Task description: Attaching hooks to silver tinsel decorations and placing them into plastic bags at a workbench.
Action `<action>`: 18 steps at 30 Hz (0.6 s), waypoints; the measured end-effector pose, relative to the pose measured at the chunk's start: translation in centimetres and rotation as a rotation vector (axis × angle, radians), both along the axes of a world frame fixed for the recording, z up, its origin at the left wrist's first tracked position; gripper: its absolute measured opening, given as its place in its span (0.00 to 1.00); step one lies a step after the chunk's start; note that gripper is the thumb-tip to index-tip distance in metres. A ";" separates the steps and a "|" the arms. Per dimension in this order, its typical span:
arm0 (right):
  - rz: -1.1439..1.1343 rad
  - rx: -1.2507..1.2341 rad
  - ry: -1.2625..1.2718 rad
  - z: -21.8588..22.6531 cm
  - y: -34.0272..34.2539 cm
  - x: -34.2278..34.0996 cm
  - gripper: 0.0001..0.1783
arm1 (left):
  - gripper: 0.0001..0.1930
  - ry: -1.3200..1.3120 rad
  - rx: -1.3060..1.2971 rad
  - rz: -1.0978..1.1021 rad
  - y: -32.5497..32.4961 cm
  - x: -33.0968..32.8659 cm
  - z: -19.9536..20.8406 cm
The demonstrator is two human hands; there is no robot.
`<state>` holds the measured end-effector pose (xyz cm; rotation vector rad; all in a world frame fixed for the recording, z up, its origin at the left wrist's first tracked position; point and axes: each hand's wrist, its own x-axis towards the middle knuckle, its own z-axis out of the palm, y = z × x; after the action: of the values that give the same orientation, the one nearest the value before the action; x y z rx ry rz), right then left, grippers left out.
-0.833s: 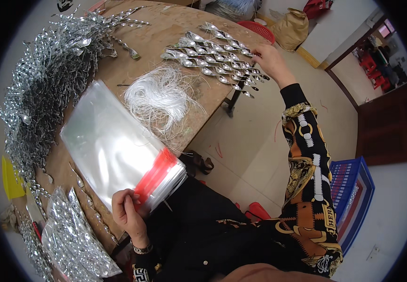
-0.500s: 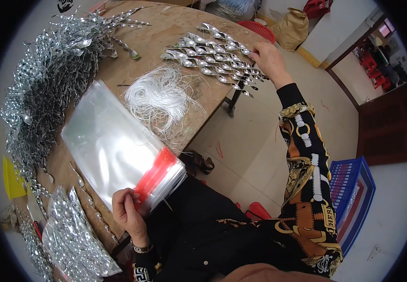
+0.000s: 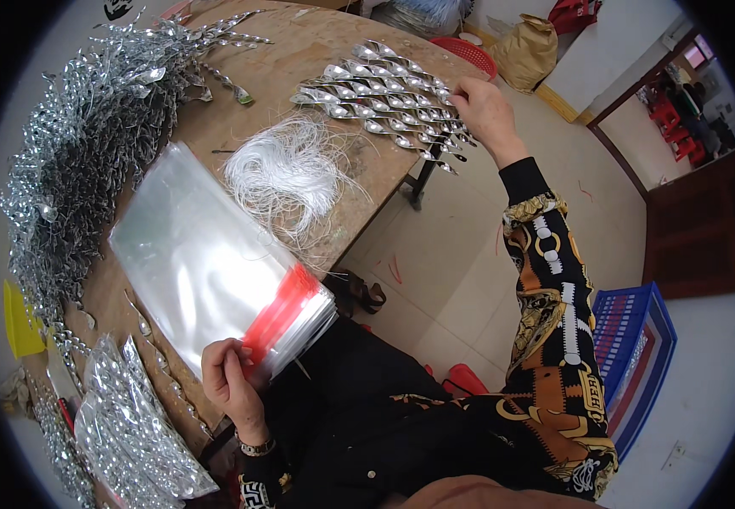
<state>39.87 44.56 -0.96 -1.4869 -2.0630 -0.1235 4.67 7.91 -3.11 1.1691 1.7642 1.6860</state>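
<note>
A stack of clear plastic bags with a red band near its open end lies across the table's edge. At its lower corner, my left hand is closed, thumb and fingers pinching the edge of a bag. Several silver twisted strips lie side by side at the far right of the table, their ends sticking out past its edge. My right hand is closed over the right end of an upper strip; its fingertips are partly hidden. Between strips and bags sits a tangled bundle of white string.
A large heap of silver twisted strips covers the table's left side. Below it lies a filled bag of silver strips, near a yellow object. A red basket stands beyond the table. A blue plastic basket leans at the right wall.
My right hand has shifted slightly, and the upper strips have moved a little closer to the others. My left hand stays at the bags' corner.
</note>
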 end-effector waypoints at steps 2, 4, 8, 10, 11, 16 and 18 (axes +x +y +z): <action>-0.001 -0.028 -0.009 0.0 -0.5 -0.2 0.09 | 0.06 0.000 0.003 0.000 0.0 0.0 0.0; -0.004 -0.055 -0.018 0.0 -0.8 -0.2 0.10 | 0.06 0.002 0.002 -0.007 0.0 0.0 0.1; -0.041 -0.002 0.015 -0.6 -0.1 1.2 0.11 | 0.06 0.000 -0.001 -0.010 0.0 0.0 -0.1; -0.070 0.000 0.030 -0.8 0.3 2.6 0.11 | 0.07 0.007 0.002 -0.008 0.0 0.0 -0.1; -0.074 -0.059 0.086 -0.6 0.2 3.2 0.12 | 0.07 0.006 0.001 -0.008 0.0 0.0 -0.1; -0.008 -0.250 0.269 -2.0 0.7 6.6 0.17 | 0.07 0.020 -0.005 -0.011 -0.1 -0.1 -0.2; 0.011 -0.395 0.377 -2.9 0.7 7.7 0.20 | 0.07 0.014 -0.002 -0.012 -0.1 -0.2 -0.3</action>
<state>47.60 45.22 -3.83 -1.5762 -1.8511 0.5573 4.52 7.81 -3.39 1.1912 1.7639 1.6727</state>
